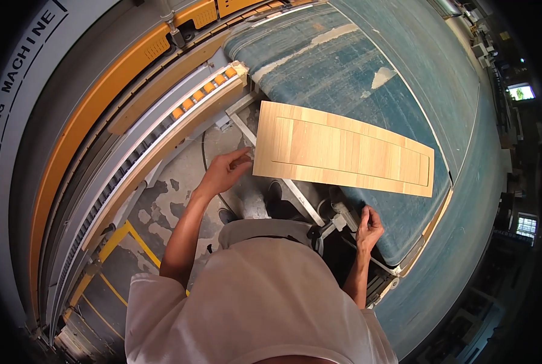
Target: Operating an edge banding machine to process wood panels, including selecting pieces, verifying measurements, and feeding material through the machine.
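A light wooden panel (350, 148), like a cabinet door with a recessed rectangular centre, lies on the blue-green conveyor belt (319, 67). Its left end juts past the belt's edge over the floor. Just off that end is my left hand (225, 173), its fingers bent but apart, with nothing seen in them. Below the panel's near edge hangs my right hand (368, 229), beside the belt's rounded end. Its fingers are curled in toward the thumb, and no object shows between them. Neither hand visibly grips the panel.
To the left runs a long grey and orange machine (95, 115) with a roller rail (186, 108) carrying orange rollers. A metal frame bar (304, 203) crosses under the panel. Yellow lines (140, 246) mark the worn floor, where a dark cable hangs.
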`<state>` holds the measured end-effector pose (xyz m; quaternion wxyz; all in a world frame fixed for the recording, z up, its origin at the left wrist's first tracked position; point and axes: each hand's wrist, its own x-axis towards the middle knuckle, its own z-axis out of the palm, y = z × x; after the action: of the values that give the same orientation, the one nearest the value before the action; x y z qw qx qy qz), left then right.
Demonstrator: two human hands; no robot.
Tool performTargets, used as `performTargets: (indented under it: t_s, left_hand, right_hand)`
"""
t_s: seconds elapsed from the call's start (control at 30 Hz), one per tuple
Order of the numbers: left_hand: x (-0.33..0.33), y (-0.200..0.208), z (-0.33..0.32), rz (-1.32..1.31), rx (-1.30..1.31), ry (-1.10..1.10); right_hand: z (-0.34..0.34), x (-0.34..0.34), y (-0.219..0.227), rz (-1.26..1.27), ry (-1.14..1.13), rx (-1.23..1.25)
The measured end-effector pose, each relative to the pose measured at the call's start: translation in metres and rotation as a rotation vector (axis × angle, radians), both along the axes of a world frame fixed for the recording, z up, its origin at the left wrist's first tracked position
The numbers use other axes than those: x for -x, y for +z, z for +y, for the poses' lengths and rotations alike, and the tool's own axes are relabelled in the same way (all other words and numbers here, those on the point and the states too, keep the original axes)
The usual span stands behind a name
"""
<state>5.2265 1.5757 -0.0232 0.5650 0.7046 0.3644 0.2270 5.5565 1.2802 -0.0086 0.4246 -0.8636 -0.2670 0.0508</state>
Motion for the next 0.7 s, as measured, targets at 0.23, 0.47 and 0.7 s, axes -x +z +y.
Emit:
performTargets:
  t_s: [0.23,0.47,0.7]
  left_hand:
    - [-0.068,-0.016,0.058,-0.174,0.531,0.201]
    - [-0.116,0.002,0.069,-0.253,0.781,0.438]
    - [-0.106,0.034,0.011,-0.283,0.26,0.628]
  right_hand:
    - [-0.008,-0.073,0.0,0.056,-0.309,0.084]
    - [0.001,-0.105,0.006,0.706,-0.315,-0.15]
    - [0.021,-0.101,0.008,1.194,-0.245,-0.493]
